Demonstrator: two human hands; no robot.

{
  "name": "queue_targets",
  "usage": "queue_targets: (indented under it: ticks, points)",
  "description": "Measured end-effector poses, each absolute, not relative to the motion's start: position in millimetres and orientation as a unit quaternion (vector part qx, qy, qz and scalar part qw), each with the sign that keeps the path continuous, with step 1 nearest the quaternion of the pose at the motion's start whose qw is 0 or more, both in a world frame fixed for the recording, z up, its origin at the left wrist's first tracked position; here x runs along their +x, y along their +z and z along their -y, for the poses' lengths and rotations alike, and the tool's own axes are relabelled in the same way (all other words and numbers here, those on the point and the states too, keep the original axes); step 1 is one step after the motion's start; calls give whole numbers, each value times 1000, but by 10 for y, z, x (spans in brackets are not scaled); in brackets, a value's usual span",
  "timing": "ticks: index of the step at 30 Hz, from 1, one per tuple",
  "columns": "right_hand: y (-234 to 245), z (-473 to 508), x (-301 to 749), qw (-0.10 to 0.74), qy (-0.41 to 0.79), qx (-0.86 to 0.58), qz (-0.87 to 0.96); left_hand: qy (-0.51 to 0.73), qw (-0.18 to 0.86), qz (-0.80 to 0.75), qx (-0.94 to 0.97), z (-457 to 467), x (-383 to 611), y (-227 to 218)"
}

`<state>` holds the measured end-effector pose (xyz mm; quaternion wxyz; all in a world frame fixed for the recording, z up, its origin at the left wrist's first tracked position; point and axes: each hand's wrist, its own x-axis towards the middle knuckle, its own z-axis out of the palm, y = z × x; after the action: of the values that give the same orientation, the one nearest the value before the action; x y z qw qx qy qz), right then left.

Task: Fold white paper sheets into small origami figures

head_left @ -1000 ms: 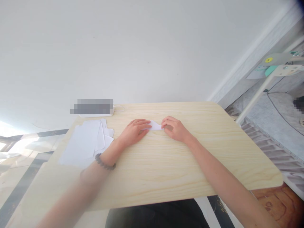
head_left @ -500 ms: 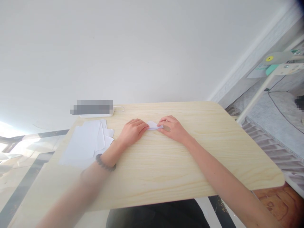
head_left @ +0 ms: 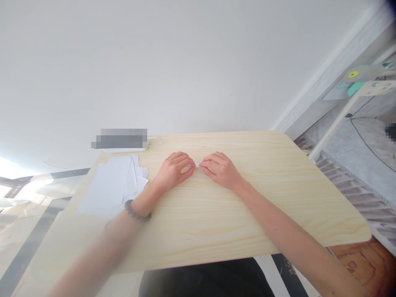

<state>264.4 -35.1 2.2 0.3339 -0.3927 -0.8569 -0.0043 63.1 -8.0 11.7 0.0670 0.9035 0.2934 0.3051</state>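
A small folded piece of white paper (head_left: 197, 165) is pinched between my two hands, over the middle of the table. My left hand (head_left: 173, 170) grips its left end with thumb and fingertips. The right end is between the thumb and fingers of my right hand (head_left: 223, 170). Only a narrow strip of the paper shows between the fingertips; the fingers hide the rest. A dark beaded bracelet (head_left: 137, 211) circles my left wrist.
A stack of loose white paper sheets (head_left: 107, 185) lies on the left of the light wooden table (head_left: 216, 231). At the back left stands a white object with a cable (head_left: 123, 149), its top blurred out. A wall (head_left: 185, 74) rises behind the table.
My right hand has moved left, closer to my left hand. Less of the white paper shows between the fingertips now, where a wider folded shape showed before.
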Motion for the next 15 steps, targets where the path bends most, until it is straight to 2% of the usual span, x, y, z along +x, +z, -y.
queue_targets:
  ticks: [15]
  points:
    - [32,316,2657,322,-6,-384,865,310,58,-300,900,108,668,150]
